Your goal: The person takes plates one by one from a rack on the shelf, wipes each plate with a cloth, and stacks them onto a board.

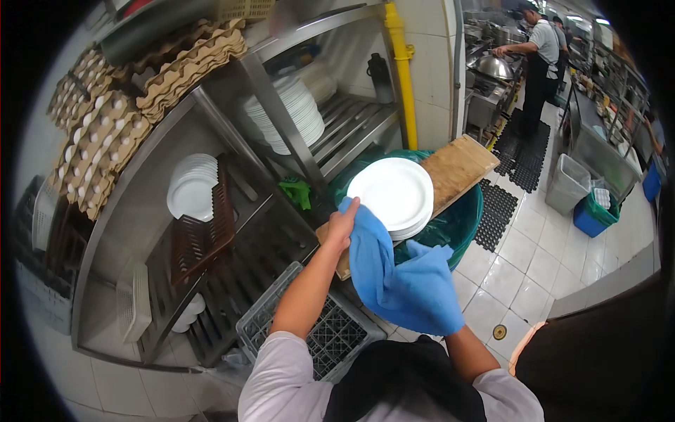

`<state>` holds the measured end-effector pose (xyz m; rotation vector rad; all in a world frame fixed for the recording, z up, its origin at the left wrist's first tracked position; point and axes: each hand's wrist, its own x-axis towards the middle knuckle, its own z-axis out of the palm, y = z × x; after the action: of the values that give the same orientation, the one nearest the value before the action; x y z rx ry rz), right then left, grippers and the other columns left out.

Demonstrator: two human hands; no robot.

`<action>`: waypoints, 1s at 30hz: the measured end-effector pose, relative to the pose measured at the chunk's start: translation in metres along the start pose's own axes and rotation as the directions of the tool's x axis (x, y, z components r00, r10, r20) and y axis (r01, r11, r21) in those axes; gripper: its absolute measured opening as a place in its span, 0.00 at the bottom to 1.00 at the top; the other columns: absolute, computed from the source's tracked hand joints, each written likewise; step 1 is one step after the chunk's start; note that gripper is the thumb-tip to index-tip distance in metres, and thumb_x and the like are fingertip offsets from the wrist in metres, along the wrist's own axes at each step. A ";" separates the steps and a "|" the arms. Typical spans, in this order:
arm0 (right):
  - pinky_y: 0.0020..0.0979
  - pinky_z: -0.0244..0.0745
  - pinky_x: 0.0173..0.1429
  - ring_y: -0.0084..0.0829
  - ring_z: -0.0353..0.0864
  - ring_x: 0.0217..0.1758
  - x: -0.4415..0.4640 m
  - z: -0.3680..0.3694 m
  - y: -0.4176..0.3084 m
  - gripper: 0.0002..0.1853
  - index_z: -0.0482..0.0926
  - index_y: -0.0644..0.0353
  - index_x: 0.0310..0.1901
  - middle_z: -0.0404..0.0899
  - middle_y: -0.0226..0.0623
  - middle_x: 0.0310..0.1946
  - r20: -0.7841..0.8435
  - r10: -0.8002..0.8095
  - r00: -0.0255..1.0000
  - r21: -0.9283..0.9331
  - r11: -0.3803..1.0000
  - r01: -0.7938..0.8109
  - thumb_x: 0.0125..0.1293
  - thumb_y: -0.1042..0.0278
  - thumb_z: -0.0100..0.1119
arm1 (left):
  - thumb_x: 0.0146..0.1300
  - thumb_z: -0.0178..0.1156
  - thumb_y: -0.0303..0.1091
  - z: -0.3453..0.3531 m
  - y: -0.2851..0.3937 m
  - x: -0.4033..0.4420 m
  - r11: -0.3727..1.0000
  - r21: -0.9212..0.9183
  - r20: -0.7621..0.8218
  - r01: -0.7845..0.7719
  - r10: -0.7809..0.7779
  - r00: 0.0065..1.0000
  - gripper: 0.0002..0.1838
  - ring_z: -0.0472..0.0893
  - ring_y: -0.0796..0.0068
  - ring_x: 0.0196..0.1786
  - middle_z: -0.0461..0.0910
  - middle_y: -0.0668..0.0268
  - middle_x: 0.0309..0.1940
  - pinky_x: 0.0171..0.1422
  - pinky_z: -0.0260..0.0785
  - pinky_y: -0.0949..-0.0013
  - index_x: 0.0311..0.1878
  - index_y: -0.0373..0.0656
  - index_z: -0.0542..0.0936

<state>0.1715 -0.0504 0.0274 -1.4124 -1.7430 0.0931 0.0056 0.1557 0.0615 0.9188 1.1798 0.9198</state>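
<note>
A stack of white plates [391, 193] rests on a wooden board [460, 169], which lies across a bin lined with a green bag [464, 228]. My left hand [342, 224] is closed on one end of a blue cloth [380, 274], right at the left edge of the top plate. Whether its fingers also grip that plate I cannot make out. The other part of the cloth drapes over my right hand, below and right of the stack, and hides its fingers.
Left stands a steel rack with a brown dish rack [204, 232], more plates [285, 116] and egg trays [105, 144]. A grey glass crate [344, 330] is below my left arm. A yellow pipe [401, 70] rises behind the bin. Farther off, a person [541, 63] works at the stoves.
</note>
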 end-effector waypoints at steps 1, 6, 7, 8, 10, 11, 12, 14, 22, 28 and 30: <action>0.41 0.76 0.41 0.43 0.75 0.30 0.008 -0.020 -0.027 0.09 0.80 0.62 0.29 0.75 0.45 0.25 -0.017 0.006 1.000 -0.178 0.984 -0.009 0.45 0.69 0.66 | 0.68 0.69 0.48 -0.003 -0.002 0.005 1.000 0.023 -0.020 -0.020 0.020 1.000 0.29 0.86 0.65 0.39 0.83 0.55 0.43 0.45 0.82 0.58 0.52 0.25 0.77; 0.29 0.76 0.47 0.35 0.80 0.43 0.044 -0.103 -0.088 0.26 0.75 0.59 0.59 0.80 0.42 0.51 -0.081 -0.234 0.969 -0.307 0.931 0.199 0.58 0.69 0.70 | 0.70 0.67 0.50 -0.056 -0.004 -0.024 0.972 0.010 0.155 -0.236 0.232 0.960 0.27 0.84 0.68 0.49 0.84 0.59 0.49 0.58 0.78 0.62 0.56 0.32 0.79; 0.29 0.76 0.47 0.35 0.80 0.43 0.059 -0.118 -0.109 0.26 0.75 0.59 0.59 0.80 0.42 0.51 -0.069 -0.246 0.967 -0.291 0.932 0.217 0.58 0.69 0.70 | 0.70 0.67 0.50 -0.072 -0.004 -0.034 0.972 0.007 0.130 -0.237 0.234 0.964 0.27 0.84 0.68 0.49 0.84 0.59 0.49 0.58 0.78 0.62 0.56 0.32 0.79; 0.30 0.75 0.44 0.35 0.80 0.42 0.077 -0.135 -0.136 0.21 0.79 0.57 0.52 0.79 0.40 0.46 -0.026 -0.177 0.984 -0.272 0.948 0.163 0.56 0.67 0.69 | 0.69 0.67 0.48 -0.090 -0.005 -0.046 0.979 0.016 0.293 -0.202 0.188 0.937 0.26 0.83 0.69 0.51 0.84 0.60 0.51 0.60 0.76 0.63 0.58 0.34 0.79; 0.31 0.73 0.37 0.36 0.80 0.38 0.109 -0.143 -0.176 0.11 0.87 0.52 0.39 0.79 0.37 0.35 0.079 -0.071 0.994 -0.236 0.968 0.088 0.53 0.63 0.69 | 0.69 0.68 0.45 -0.123 0.013 -0.076 0.983 0.011 0.393 -0.183 0.164 0.905 0.26 0.83 0.69 0.53 0.84 0.62 0.52 0.62 0.75 0.63 0.61 0.35 0.78; 0.31 0.73 0.37 0.36 0.80 0.38 0.116 -0.136 -0.182 0.11 0.86 0.53 0.39 0.78 0.37 0.35 0.061 -0.072 0.996 -0.250 0.964 0.085 0.53 0.64 0.68 | 0.67 0.70 0.40 -0.137 0.028 -0.096 0.929 0.182 0.577 -0.323 0.165 0.800 0.24 0.83 0.70 0.54 0.84 0.62 0.53 0.62 0.76 0.64 0.61 0.37 0.79; 0.31 0.73 0.37 0.36 0.80 0.38 0.118 -0.128 -0.184 0.11 0.86 0.53 0.39 0.78 0.37 0.35 0.042 -0.085 0.996 -0.264 0.960 0.093 0.54 0.64 0.68 | 0.64 0.72 0.35 -0.151 0.045 -0.115 0.821 0.322 0.731 -0.471 0.100 0.675 0.24 0.83 0.70 0.54 0.85 0.62 0.53 0.61 0.77 0.64 0.61 0.38 0.80; 0.31 0.73 0.38 0.36 0.80 0.39 0.119 -0.106 -0.182 0.11 0.86 0.53 0.40 0.78 0.37 0.36 0.015 -0.074 0.997 -0.295 0.953 0.075 0.54 0.64 0.67 | 0.61 0.73 0.32 -0.185 0.086 -0.137 0.707 0.451 0.703 -0.544 0.095 0.705 0.24 0.83 0.71 0.54 0.85 0.62 0.53 0.60 0.77 0.65 0.60 0.39 0.81; 0.30 0.74 0.38 0.35 0.79 0.41 0.077 -0.030 -0.194 0.11 0.84 0.55 0.42 0.77 0.37 0.37 0.140 0.033 0.990 -0.283 0.959 0.007 0.56 0.65 0.63 | 0.55 0.75 0.36 -0.353 0.249 -0.037 0.110 0.936 -0.008 -0.335 0.956 0.292 0.15 0.85 0.59 0.48 0.86 0.63 0.41 0.53 0.76 0.59 0.44 0.43 0.85; 0.30 0.75 0.39 0.34 0.79 0.43 0.068 -0.016 -0.208 0.12 0.83 0.56 0.43 0.76 0.36 0.38 0.098 0.076 0.992 -0.259 0.965 -0.049 0.57 0.66 0.61 | 0.53 0.75 0.38 -0.405 0.277 0.040 -0.039 0.987 -0.006 0.159 0.963 0.270 0.23 0.80 0.56 0.56 0.82 0.60 0.46 0.61 0.70 0.48 0.52 0.47 0.81; 0.30 0.75 0.39 0.34 0.79 0.44 0.067 -0.024 -0.210 0.12 0.82 0.56 0.43 0.76 0.36 0.39 0.030 0.078 0.996 -0.256 0.964 -0.068 0.58 0.67 0.60 | 0.55 0.73 0.37 -0.409 0.281 0.050 -0.085 0.977 0.023 0.194 0.953 0.302 0.21 0.80 0.55 0.55 0.82 0.60 0.46 0.60 0.71 0.47 0.52 0.48 0.80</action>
<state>0.0283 -0.0799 0.1940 -1.6708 -1.7839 -0.0663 -0.4181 0.3405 0.2489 2.4786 2.6114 1.2007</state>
